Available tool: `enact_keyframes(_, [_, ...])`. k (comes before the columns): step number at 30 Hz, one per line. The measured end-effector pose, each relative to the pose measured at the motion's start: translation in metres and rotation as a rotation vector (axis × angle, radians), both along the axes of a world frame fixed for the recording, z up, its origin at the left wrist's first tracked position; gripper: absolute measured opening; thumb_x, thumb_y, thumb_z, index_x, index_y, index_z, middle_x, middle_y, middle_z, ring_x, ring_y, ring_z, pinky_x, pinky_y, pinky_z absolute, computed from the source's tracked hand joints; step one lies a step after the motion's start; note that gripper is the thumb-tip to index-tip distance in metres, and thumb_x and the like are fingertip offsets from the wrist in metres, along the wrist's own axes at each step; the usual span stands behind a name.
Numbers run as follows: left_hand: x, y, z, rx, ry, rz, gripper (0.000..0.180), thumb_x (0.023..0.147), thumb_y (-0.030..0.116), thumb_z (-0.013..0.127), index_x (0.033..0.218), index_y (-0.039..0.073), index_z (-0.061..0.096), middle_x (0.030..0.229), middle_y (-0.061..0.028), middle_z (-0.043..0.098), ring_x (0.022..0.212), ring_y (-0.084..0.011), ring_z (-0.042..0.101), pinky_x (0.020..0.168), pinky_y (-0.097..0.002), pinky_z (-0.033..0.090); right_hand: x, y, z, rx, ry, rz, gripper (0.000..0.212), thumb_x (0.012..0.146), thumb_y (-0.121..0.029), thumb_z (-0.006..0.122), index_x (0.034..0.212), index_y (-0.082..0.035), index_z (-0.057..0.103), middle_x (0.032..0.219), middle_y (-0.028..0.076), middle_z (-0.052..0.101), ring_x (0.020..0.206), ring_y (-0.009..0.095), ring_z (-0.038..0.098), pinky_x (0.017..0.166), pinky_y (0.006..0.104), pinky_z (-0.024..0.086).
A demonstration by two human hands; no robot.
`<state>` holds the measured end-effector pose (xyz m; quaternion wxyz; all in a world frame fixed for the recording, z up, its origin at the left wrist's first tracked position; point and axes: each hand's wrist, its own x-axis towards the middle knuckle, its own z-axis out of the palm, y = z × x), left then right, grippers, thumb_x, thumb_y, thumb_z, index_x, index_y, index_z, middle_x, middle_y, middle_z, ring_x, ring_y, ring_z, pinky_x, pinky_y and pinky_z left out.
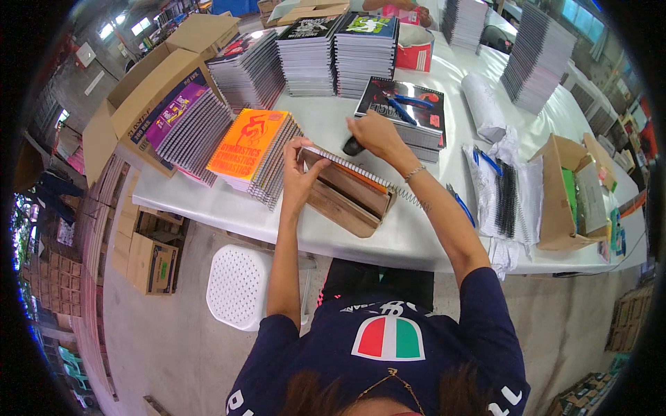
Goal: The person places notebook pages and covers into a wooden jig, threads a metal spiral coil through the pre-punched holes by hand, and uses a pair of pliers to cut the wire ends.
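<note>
A notebook (336,161) stands on edge in a slatted wooden holder (345,209) on the white table before me. A wire coil (415,199) runs along its upper edge, and the loose end sticks out past the right end under my right forearm. My left hand (300,182) grips the left end of the notebook, thumb on the near side and fingers behind. Just beyond the notebook, my right hand (378,133) is closed, its fingers curled next to a dark rounded object (352,146); what lies in the fingers is hidden.
Orange-covered notebooks (251,149) and purple-covered ones (182,125) are stacked at left, by an open carton (135,104). Blue-handled pliers (402,109) lie on a black-covered stack. At right are black coils (510,201) and a cardboard box (555,208). A white stool (239,286) stands below.
</note>
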<state>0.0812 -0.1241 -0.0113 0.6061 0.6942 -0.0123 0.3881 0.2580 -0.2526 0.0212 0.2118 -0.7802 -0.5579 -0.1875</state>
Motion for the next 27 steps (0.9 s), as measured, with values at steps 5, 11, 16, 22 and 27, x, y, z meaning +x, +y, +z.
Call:
enact_keyframes(5, [-0.007,0.002,-0.002,0.011,0.008,0.017,0.049,0.076,-0.003,0.071,0.117,0.008,0.047,0.116,-0.0034,0.044,0.111,-0.0152,0.044,0.100,-0.0302,0.035,-0.025,0.010,0.002,0.336,-0.234,0.395,0.023,0.095,-0.016,0.046,0.091,0.002,0.060,0.060,0.016,0.059,0.066,0.035,0.059,0.056,0.0427,0.047])
enact_keyframes(11, [-0.001,-0.009,0.014,-0.183,-0.019,-0.046,0.050,0.081,0.000,0.069,0.125,0.007,0.046,0.117,-0.0044,0.045,0.109,-0.0147,0.048,0.100,-0.0288,0.036,0.001,-0.009,0.009,0.472,0.635,0.125,0.052,0.098,-0.037,0.044,0.055,-0.007,0.050,0.055,0.003,0.049,0.056,0.019,0.046,0.053,0.0342,0.035])
enact_keyframes(16, [-0.006,0.023,0.000,-0.290,0.047,-0.144,0.048,0.087,0.005,0.065,0.129,0.007,0.043,0.116,-0.0041,0.049,0.108,-0.0136,0.049,0.099,-0.0276,0.036,-0.027,0.004,0.046,0.495,1.150,0.563,0.051,0.098,-0.042,0.042,0.061,-0.006,0.046,0.056,0.000,0.039,0.050,0.016,0.039,0.048,0.0319,0.029])
enact_keyframes(22, [0.004,0.025,-0.007,-0.366,0.022,-0.205,0.039,0.089,0.005,0.062,0.124,0.008,0.046,0.112,-0.0025,0.050,0.109,-0.0143,0.049,0.099,-0.0289,0.035,-0.010,-0.004,0.027,0.265,0.706,0.179,0.056,0.098,-0.041,0.041,0.067,0.004,0.057,0.057,0.018,0.054,0.057,0.033,0.057,0.057,0.0411,0.044])
enact_keyframes(27, [0.009,0.023,-0.006,-0.416,-0.020,-0.291,0.039,0.090,0.004,0.060,0.125,0.008,0.044,0.113,-0.0033,0.050,0.110,-0.0143,0.048,0.101,-0.0290,0.033,-0.016,0.014,0.029,0.072,0.464,0.094,0.060,0.096,-0.048,0.044,0.063,0.001,0.053,0.055,0.007,0.051,0.053,0.019,0.044,0.054,0.0345,0.038])
